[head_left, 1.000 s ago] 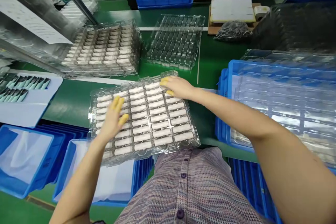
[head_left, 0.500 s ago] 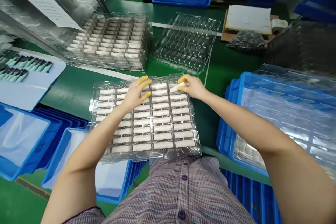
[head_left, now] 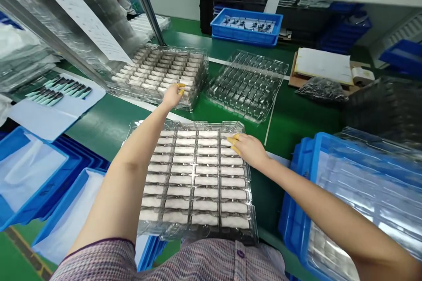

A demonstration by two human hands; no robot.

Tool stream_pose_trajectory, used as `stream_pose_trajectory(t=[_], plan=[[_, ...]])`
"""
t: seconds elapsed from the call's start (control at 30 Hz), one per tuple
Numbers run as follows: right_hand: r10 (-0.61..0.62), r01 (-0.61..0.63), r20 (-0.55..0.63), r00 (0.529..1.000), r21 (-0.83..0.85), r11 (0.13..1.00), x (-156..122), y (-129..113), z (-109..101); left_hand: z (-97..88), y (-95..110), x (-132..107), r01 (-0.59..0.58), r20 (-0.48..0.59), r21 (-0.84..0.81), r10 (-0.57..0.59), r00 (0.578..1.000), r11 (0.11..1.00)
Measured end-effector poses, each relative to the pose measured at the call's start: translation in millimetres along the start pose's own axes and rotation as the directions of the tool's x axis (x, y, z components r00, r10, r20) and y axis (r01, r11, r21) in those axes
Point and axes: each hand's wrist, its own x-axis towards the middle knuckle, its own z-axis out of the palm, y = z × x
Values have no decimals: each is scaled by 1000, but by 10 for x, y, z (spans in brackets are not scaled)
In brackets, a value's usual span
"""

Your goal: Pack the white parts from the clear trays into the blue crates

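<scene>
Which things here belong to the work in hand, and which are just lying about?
Likely in use: near clear tray; white rolls; right hand; left hand; back tray stack.
Likely lying about: back blue bin; papers.

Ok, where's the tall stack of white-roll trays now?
In the head view, the stack of trays stands left of centre in the upper half, just left of the clear plastic tray; the left hand shows over its near right corner.

1 left hand (head_left: 172, 96), 1 right hand (head_left: 251, 149), 4 visible columns — white rolls (head_left: 207, 181), near tray (head_left: 211, 126) — 1 shirt button (head_left: 241, 253)
</scene>
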Motion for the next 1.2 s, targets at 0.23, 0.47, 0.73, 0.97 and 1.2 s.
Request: stream_pose_trajectory(t=[0.23,0.47,0.73,0.97,1.2], plan=[[-7,6,12,1000,114,993,174,111,110,140,-186,200,30,-36,71,-27,999,997],[-65,60,41,997,111,992,241,160,37,128,-136,128,-66,27,108,64,998,992],[254,-158,-25,967,721,674,705,350,-148,158,70,-122,-167,75,297,151,986,940],[358,-299,326,875,945,-130,2021,278,-314,169,128,-91,-131,67,227,119,991,965],[404,-266,442,801,867,-422,3070,-91,-445,-218,44,217,-197,-66,65,201,977,978]])
